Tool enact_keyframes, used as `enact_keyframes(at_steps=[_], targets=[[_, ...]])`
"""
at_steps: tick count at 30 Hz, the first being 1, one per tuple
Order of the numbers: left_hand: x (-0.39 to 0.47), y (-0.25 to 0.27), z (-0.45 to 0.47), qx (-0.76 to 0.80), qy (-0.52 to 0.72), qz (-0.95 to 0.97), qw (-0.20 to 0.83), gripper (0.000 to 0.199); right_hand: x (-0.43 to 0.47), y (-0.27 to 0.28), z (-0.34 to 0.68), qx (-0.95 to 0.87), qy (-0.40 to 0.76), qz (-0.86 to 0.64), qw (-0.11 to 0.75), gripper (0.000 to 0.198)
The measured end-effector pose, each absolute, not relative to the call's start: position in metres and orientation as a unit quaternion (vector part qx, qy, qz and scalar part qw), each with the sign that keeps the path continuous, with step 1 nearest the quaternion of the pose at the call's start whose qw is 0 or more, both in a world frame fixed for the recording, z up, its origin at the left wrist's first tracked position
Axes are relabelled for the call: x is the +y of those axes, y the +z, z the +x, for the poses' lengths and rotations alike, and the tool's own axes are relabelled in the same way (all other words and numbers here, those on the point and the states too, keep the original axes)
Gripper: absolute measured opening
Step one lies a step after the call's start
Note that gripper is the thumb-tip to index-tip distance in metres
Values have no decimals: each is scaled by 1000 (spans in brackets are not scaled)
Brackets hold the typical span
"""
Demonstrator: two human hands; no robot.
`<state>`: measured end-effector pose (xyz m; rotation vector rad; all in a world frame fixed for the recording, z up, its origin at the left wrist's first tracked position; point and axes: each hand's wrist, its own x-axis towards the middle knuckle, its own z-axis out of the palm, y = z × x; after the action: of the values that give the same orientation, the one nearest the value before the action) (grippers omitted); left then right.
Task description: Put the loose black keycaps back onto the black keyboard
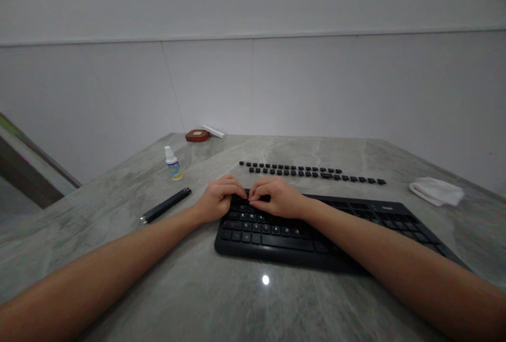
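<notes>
Your light is dim and flat, with one small round white glare on the grey marbled tabletop (pixel 221 289) just your side of the black rectangular plastic keyboard (pixel 284 242). Beyond that keyboard, you get small black plastic keycaps (pixel 326 175) softly blurred and, on the pale grey panelled wall (pixel 316 84), seams slanted by wide-angle distortion.

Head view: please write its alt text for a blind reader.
A person's left grip and right grip are close together at the upper left of a black rectangular keyboard on a grey marbled table; beyond lie two rows of small black keycaps.
</notes>
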<state>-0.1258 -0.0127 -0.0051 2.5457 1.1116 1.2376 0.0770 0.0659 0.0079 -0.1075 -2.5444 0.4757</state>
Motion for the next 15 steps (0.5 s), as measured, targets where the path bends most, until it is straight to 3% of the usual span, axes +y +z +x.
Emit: enact_keyframes(at_steps=[15], targets=[[-13,-4,-125,362,406,838,48,43,64,6,76,-943,169,-50,282,10]])
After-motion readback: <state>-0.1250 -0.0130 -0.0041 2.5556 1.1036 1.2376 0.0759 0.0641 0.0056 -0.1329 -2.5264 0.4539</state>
